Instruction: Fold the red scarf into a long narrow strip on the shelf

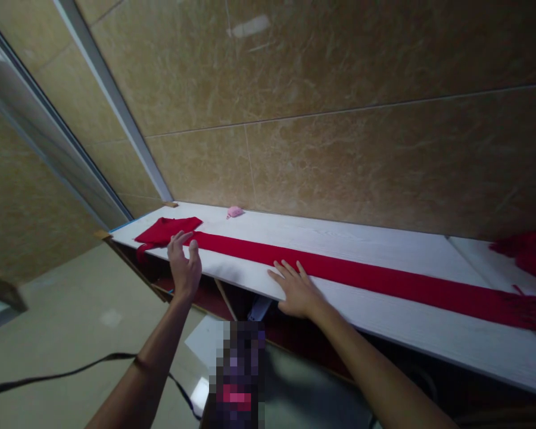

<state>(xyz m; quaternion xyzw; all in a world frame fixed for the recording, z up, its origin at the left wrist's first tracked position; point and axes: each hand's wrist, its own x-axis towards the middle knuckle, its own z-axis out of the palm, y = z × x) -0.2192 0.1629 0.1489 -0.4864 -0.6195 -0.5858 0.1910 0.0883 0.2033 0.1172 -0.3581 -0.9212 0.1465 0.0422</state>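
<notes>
A long red scarf [361, 273] lies in a narrow folded strip along the white counter, with a dark fringe at its right end. At its left end the cloth spreads into a wider, loose part that hangs a little over the front edge. My right hand [295, 289] rests with fingers spread on the near edge of the strip, around its middle. Beside the loose left end is my left hand [185, 262], its fingers apart and curved, with nothing visible in it. Whether its fingertips touch the cloth, I cannot tell.
The white counter [339, 233] runs along a tiled wall [339, 161]. A small pink object [234, 211] sits near the wall. More red fabric [531, 256] is heaped at the far right. Open shelves are under the counter. A black strap [71, 372] crosses the lower left.
</notes>
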